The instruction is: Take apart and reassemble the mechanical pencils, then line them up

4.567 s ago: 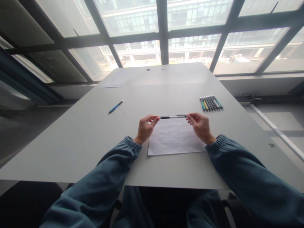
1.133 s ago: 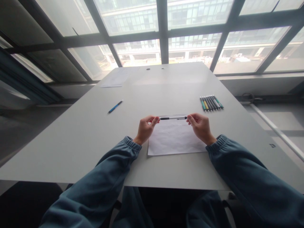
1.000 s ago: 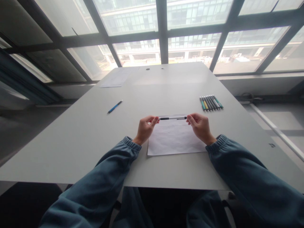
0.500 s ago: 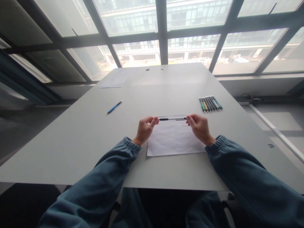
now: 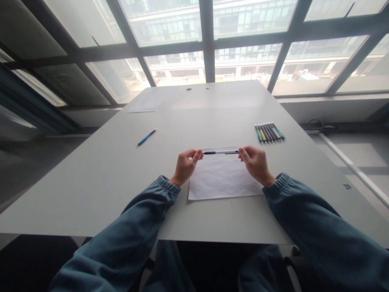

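A white pen [image 5: 220,152] with a black grip and a dark clip is held level between my two hands, over the far part of a white sheet of paper [image 5: 225,180]. My left hand [image 5: 187,162] pinches the black-grip end between thumb and fingers. At the clip end, my right hand [image 5: 253,160] pinches the pen the same way. Both tips of the pen are covered by my fingers. The paper lies flat on the table, its right side partly behind my right wrist.
On the white table [image 5: 91,182], a blue pen [image 5: 146,138] lies to the left. Several pens [image 5: 269,133] lie side by side in a row at the right. More paper [image 5: 144,100] lies at the far left, and large windows [image 5: 247,63] stand behind the table.
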Demonstrator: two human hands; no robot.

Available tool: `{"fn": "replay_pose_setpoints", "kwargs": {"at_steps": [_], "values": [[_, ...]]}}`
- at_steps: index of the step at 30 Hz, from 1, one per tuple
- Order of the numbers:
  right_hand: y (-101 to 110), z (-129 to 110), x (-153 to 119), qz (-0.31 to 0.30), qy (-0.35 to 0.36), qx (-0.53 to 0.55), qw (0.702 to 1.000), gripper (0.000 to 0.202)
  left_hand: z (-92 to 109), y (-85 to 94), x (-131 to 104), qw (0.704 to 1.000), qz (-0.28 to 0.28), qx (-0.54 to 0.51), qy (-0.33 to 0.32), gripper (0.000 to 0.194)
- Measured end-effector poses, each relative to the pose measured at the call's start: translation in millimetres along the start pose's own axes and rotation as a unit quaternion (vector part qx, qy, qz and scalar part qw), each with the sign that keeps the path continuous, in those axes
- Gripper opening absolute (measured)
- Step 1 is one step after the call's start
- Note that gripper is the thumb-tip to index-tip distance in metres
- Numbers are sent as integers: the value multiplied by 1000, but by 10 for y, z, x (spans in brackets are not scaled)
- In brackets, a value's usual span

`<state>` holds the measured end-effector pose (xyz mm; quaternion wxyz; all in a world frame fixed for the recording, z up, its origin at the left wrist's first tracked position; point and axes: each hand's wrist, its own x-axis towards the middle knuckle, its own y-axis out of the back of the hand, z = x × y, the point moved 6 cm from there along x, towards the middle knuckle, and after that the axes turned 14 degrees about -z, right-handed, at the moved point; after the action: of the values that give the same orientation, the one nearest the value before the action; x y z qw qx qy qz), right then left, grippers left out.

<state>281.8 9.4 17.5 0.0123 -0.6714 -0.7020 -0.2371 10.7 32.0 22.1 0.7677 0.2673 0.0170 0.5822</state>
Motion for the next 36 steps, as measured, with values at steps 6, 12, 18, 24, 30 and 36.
{"fn": "replay_pose_setpoints", "kwargs": {"at_steps": [6,12,18,24,30,36], "values": [[4,0,-4,1,-3,0,1000,42,6,-2,3,1000,3,1,1,40],[-4,-30,-7,1,-5,-1,1000,44,21,-3,0,1000,3,2,5,41],[-7,-31,-4,0,-6,-3,1000,47,13,6,-11,1000,4,8,4,43],[-15,7,-2,-3,-8,-3,1000,47,20,4,-6,1000,3,12,5,46],[-17,31,-4,-5,-7,3,1000,44,28,1,-4,1000,1,10,3,47],[-15,24,-4,-4,-7,-1,1000,47,23,-2,-4,1000,1,4,2,47]]}}
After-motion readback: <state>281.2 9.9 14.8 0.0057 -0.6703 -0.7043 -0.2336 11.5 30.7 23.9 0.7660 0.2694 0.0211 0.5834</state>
